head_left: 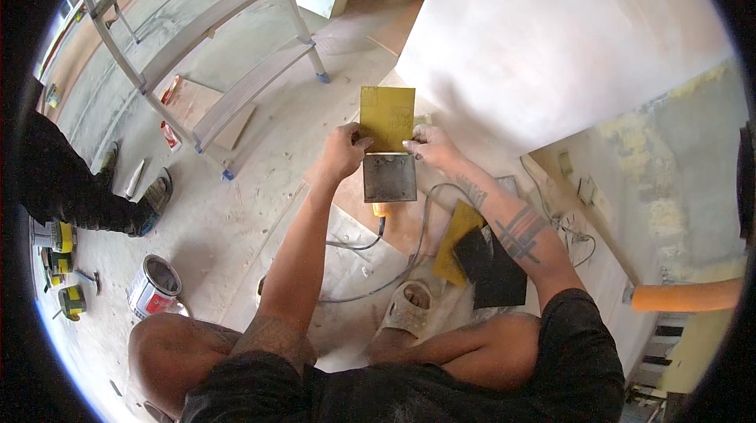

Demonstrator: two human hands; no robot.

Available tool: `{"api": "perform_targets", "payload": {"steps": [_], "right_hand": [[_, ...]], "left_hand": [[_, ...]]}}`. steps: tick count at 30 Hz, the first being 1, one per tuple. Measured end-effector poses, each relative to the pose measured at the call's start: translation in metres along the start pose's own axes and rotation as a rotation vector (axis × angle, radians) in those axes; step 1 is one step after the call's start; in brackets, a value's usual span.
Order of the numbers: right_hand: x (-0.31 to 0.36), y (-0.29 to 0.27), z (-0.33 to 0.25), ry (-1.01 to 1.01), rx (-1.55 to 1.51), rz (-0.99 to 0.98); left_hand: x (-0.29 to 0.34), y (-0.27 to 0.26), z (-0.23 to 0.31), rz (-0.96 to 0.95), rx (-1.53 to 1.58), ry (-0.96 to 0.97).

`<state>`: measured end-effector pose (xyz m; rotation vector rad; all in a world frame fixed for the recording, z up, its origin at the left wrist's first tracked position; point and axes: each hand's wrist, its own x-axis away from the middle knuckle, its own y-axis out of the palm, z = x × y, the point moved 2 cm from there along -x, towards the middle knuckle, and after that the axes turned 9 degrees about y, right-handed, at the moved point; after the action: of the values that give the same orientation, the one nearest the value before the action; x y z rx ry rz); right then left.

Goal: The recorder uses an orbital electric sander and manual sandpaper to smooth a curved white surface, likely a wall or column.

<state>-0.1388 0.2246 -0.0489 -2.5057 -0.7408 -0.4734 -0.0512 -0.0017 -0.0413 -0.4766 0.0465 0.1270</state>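
Note:
A yellow sandpaper sheet (387, 114) with faint print on its back is held between my two hands. My left hand (344, 151) pinches its lower left edge, and my right hand (433, 147) pinches the lower right edge. Just below the sheet, an electric sander (390, 179) lies with its dark square pad facing up. Part of its orange body shows beneath the pad, with a black cord (383, 226) leading off. The sheet's lower edge is right at the pad's far edge; whether they touch, I cannot tell.
More yellow sandpaper (451, 265) and black sheets (496, 273) lie by my right forearm. A stepladder (228, 53) stands far left, near a person's dark-trousered leg (79, 179). An open paint can (155, 285) is at left. A large white panel (551, 37) rises at far right.

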Motion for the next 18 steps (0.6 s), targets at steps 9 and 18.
{"api": "perform_targets", "payload": {"steps": [9,18], "right_hand": [[0.011,0.004,0.002,0.050,-0.064,-0.035],[0.012,0.003,0.000,0.091,-0.030,-0.099]], "left_hand": [[0.004,-0.001,0.000,-0.022,-0.032,-0.025],[0.015,-0.003,0.002,-0.001,0.015,0.022]]}}
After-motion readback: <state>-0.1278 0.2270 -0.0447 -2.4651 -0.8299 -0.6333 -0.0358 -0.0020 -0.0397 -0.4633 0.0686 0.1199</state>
